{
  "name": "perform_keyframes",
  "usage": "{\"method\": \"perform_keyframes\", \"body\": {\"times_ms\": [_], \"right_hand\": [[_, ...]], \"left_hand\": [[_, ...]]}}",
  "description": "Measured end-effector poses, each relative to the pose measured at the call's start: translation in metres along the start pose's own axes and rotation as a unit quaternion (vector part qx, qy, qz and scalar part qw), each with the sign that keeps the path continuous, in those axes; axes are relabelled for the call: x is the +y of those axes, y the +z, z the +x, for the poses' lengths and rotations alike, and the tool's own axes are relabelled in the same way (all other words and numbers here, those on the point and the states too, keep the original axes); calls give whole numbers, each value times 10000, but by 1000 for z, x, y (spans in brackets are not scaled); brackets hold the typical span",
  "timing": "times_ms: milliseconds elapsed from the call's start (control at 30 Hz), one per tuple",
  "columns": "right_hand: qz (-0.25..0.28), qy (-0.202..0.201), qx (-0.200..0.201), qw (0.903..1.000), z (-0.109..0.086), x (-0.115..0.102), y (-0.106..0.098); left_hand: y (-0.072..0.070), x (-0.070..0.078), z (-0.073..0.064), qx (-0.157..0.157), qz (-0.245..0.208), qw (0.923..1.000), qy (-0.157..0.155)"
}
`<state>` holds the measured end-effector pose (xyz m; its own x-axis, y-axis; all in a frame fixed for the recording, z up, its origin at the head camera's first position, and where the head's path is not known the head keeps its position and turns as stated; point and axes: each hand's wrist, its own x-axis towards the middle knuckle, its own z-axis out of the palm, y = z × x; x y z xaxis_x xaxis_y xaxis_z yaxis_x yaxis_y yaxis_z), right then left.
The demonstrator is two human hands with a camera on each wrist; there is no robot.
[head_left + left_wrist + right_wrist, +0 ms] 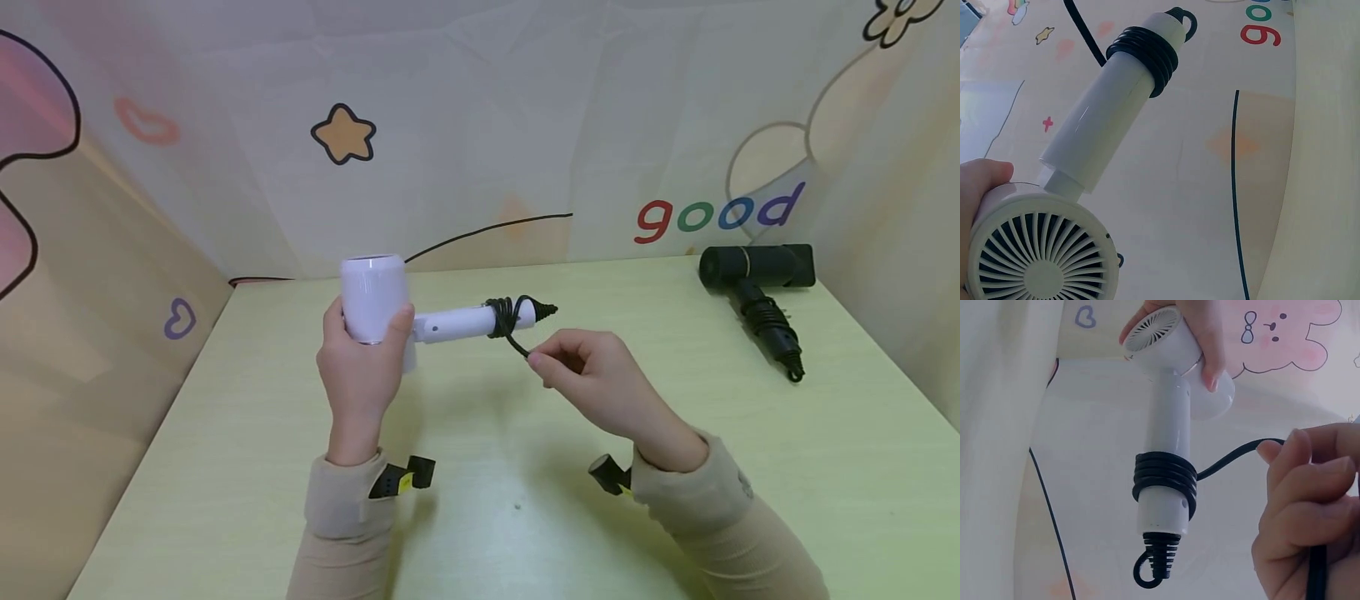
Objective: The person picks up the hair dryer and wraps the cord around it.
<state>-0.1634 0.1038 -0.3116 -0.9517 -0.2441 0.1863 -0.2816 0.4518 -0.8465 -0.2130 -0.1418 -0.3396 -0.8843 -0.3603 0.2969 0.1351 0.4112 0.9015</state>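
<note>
My left hand (362,367) grips a white hair dryer (375,292) by its barrel, holding it above the table with the handle pointing right. Several turns of black cord (504,318) are wound round the handle near its end. My right hand (600,375) pinches the cord a short way off the handle, and the cord runs taut-looking between them. In the right wrist view the cord (1235,456) passes into the curled fingers (1310,481). The vented rear of the white hair dryer (1044,269) faces the left wrist camera.
A black hair dryer (757,267) lies at the table's back right, its own cord wrapped round its handle. Behind the pale table (225,467) hangs a printed backdrop (480,125) with a star and the word "good". Each sleeve carries a small wrist camera (422,472).
</note>
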Motion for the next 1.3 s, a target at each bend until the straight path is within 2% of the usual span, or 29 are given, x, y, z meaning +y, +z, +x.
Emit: {"method": "perform_keyframes", "body": {"times_ms": [267, 500, 667, 867, 1000, 1167, 1300], "right_hand": [[126, -311, -610, 9976, -2, 0, 8], [79, -404, -1012, 9940, -3, 1, 11], [-9, -707, -1313, 9888, -1, 5, 12], [22, -847, -1546, 9843, 5, 15, 16], [-55, -848, -1681, 9821, 10, 21, 19], [-217, -661, -1752, 9821, 15, 27, 23], [-326, -439, -1723, 9835, 20, 33, 25]], "left_hand": [[-7, -1, 5, 366, -284, 9987, -222], [-13, -6, 10, 667, -607, 9952, -375], [-16, -6, 13, 768, -770, 9924, -571], [-19, -4, 14, 652, -951, 9894, -881], [-20, -2, 15, 489, -1209, 9843, -1190], [-21, 1, 15, 294, -1451, 9786, -1430], [-21, 4, 13, 24, -1568, 9754, -1547]]}}
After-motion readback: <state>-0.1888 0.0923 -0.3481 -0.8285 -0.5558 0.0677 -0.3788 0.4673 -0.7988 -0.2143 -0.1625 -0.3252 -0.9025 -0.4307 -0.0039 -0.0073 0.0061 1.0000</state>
